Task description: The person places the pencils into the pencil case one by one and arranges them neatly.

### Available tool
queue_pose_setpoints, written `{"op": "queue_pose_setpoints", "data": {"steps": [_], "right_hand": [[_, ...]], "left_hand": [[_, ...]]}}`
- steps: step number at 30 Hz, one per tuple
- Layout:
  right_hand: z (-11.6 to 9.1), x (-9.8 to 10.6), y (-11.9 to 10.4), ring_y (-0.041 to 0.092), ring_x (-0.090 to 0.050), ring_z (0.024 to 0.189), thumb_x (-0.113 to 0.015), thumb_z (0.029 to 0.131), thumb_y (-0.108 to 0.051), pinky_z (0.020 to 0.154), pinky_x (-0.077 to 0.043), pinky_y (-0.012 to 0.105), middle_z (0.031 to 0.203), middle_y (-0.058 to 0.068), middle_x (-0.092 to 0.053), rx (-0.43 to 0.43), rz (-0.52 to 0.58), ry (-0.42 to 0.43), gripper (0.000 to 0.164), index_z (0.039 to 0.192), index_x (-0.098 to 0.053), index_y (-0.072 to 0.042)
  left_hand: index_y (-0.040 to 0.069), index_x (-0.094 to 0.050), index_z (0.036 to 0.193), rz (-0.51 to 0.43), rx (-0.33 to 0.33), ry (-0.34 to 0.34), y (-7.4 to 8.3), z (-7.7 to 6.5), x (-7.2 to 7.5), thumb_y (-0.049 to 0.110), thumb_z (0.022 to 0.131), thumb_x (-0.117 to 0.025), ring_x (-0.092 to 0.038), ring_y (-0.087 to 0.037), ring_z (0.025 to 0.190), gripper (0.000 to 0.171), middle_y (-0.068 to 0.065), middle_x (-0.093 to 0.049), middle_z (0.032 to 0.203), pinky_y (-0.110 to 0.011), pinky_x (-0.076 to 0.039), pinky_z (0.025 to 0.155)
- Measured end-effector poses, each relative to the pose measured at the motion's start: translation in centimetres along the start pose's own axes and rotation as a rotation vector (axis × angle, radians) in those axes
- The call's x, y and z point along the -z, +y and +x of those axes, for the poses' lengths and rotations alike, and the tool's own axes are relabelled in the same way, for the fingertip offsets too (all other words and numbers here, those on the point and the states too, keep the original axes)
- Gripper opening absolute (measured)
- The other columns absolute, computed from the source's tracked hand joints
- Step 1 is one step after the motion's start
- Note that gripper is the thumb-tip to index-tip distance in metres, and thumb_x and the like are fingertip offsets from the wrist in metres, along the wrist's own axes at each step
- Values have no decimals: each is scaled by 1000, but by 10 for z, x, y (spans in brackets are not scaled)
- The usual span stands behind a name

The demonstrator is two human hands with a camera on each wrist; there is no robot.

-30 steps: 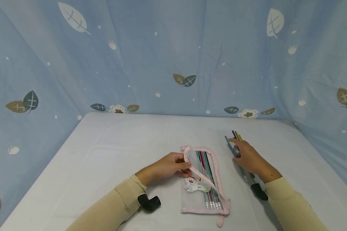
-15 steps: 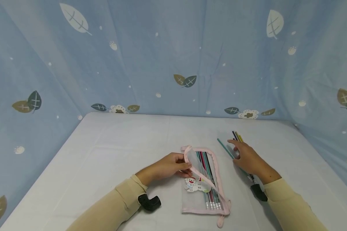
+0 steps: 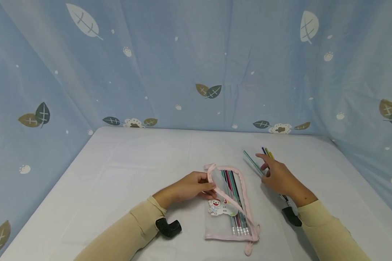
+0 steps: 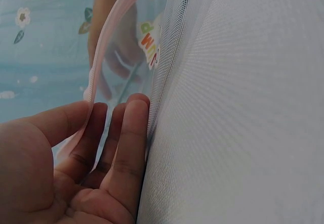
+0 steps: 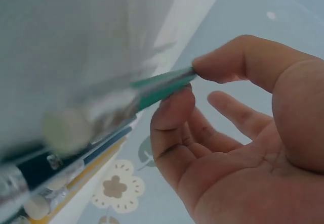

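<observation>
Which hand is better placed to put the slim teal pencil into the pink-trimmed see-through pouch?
Probably the right. The right hand pinches the slim teal pencil on the pouch's right side; the left hand is occupied holding the pink-trimmed see-through pouch by its edge.

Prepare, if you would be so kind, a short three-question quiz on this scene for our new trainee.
1. Short answer: What does the right hand pinch?
2. Multiple choice: In the head view, where does a yellow pencil lie relative to the pink-edged pouch?
A) To its left
B) To its right
C) Inside it
3. True or false: The pink-edged pouch holds no pencils.

Key:
1. A teal pencil.
2. B.
3. False; several striped pencils show inside it.
</observation>
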State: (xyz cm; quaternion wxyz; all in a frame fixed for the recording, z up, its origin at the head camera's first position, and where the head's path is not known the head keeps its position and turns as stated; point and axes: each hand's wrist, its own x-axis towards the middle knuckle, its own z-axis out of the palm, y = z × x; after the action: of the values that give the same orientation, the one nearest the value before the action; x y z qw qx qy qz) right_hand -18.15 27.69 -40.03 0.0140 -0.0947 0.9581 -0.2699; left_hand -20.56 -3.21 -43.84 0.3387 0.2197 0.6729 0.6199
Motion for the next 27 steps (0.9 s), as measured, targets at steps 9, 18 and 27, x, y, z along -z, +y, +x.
{"op": "queue_pose_setpoints", "data": {"steps": [9,18,27], "right_hand": [[-2,2,-5,20,-62,79,-62,89,3,59,-51,29,99,17,-64,88,12,90,75,154,-27,-5],[-2,4,-11,18,-63,84,-58,89,6,63,-52,26,96,10,-65,113,78,144,83,159,-16,-9],[-4,4,-19,18,-65,82,-55,94,4,65,-57,27,102,19,-66,101,278,138,88,161,-4,-19]], "left_hand": [[-9,-61,110,-1,0,-3,-1,1,0,10,103,-55,-70,-16,88,21,-13,-69,99,-27,-63,82],[-10,-60,111,-17,-4,-6,1,1,0,9,103,-54,-71,-16,88,21,-12,-67,98,-27,-63,82],[-9,-61,111,-13,4,-7,0,1,0,10,103,-55,-70,-15,88,21,-11,-68,97,-26,-63,82]]}}
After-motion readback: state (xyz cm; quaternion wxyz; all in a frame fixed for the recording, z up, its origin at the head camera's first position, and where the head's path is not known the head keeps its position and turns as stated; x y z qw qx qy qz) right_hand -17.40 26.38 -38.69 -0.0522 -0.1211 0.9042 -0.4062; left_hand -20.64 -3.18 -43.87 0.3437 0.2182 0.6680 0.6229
